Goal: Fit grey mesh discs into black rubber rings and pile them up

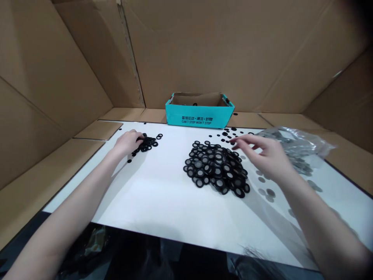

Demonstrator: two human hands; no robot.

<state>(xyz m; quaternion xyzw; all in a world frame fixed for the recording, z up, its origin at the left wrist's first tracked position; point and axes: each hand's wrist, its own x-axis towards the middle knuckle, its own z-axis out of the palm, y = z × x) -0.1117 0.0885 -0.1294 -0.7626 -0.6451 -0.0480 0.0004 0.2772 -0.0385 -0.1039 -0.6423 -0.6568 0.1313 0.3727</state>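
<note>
My left hand is at the left, its curled fingers on the edge of a small heap of black rings; its fingertips are partly hidden, and I cannot make out whether they hold one. In the middle of the white table lies a large pile of black rings with grey discs inside them. My right hand hovers over the right edge of that pile, thumb and fingers apart, with nothing visible between them. Small black discs are scattered just beyond its fingertips.
A turquoise box stands at the back. To the right, a clear plastic bag holds grey discs, with loose grey discs near it. Cardboard walls enclose the white table at the back and sides.
</note>
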